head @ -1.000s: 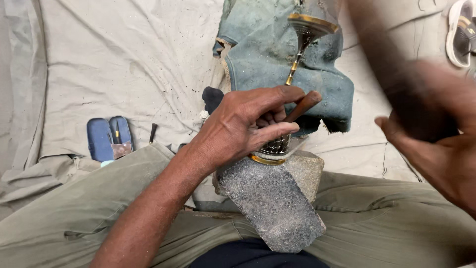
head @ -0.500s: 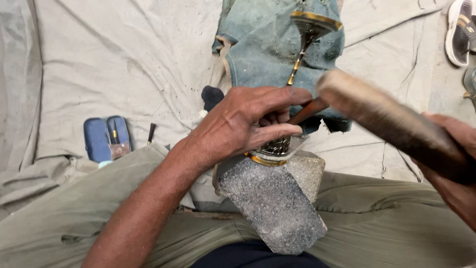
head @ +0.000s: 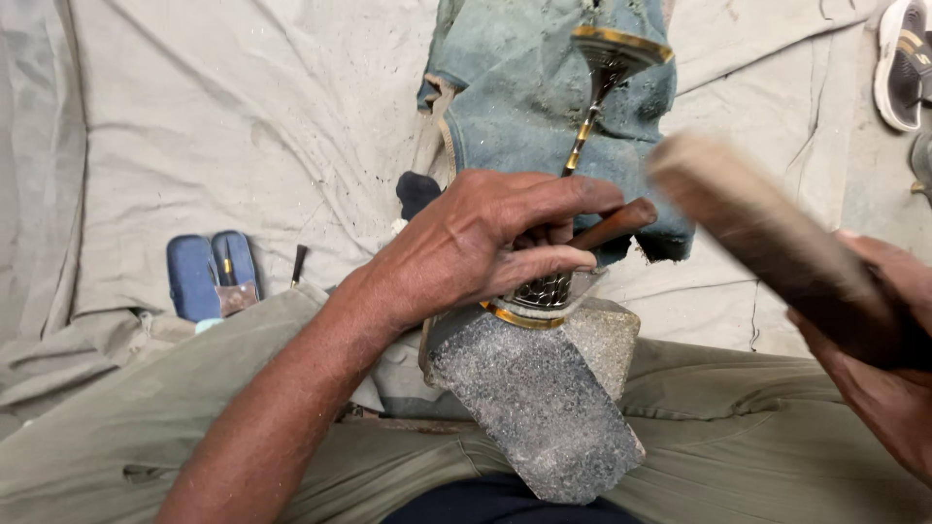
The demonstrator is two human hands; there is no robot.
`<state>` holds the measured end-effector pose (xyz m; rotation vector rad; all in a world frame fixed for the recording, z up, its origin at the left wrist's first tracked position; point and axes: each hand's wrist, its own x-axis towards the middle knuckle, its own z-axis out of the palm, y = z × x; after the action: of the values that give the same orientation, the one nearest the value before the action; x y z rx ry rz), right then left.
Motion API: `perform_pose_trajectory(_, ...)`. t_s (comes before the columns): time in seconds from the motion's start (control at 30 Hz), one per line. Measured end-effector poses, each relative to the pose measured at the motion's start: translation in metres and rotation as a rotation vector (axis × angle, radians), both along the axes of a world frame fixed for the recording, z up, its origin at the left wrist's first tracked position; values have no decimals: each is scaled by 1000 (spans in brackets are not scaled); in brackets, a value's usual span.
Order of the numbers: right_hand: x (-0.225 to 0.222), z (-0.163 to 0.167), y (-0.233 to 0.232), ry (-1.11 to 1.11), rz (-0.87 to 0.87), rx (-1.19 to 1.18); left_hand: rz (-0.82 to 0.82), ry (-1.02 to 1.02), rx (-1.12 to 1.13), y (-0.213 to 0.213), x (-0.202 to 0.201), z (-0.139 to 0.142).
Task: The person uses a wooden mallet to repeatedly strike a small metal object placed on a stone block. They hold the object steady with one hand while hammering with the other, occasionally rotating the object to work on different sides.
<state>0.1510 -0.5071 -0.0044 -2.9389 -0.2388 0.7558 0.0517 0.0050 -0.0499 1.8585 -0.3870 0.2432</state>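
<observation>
On stone block (head: 544, 408): left hand (head: 476, 247) pins chisel (head: 607, 226); mallet (head: 767, 243) raised right, apart.

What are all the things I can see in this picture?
stone block: 1, grey, on the lap
metal piece: 1, dark with gold rim, on the block
punch: 1, brown, in left hand
mallet: 1, wooden, blurred, in right hand
blue cloth: 1, top centre
goblet: 1, dark and gold, on the blue cloth
case: 1, blue, left
sheet: 1, beige, on the floor
shoe: 1, white, top right
left hand: on the metal piece
right hand: right edge
</observation>
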Motion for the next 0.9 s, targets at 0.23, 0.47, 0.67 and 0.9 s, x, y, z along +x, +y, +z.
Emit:
perform_pose_trajectory(0.23,-4,7,53,-69,-74,-95,4,-114,20,0,0,8)
perform_pose_trajectory(0.47,19,13,55,-106,-71,132,232,72,-378,6,-27,23)
perform_pose_trajectory(0.67,66,-15,41,-60,-42,152,250,140,-330,-15,-33,13)
perform_pose_trajectory(0.9,69,27,133,-184,225,227,354,279,-298,-27,-34,13)
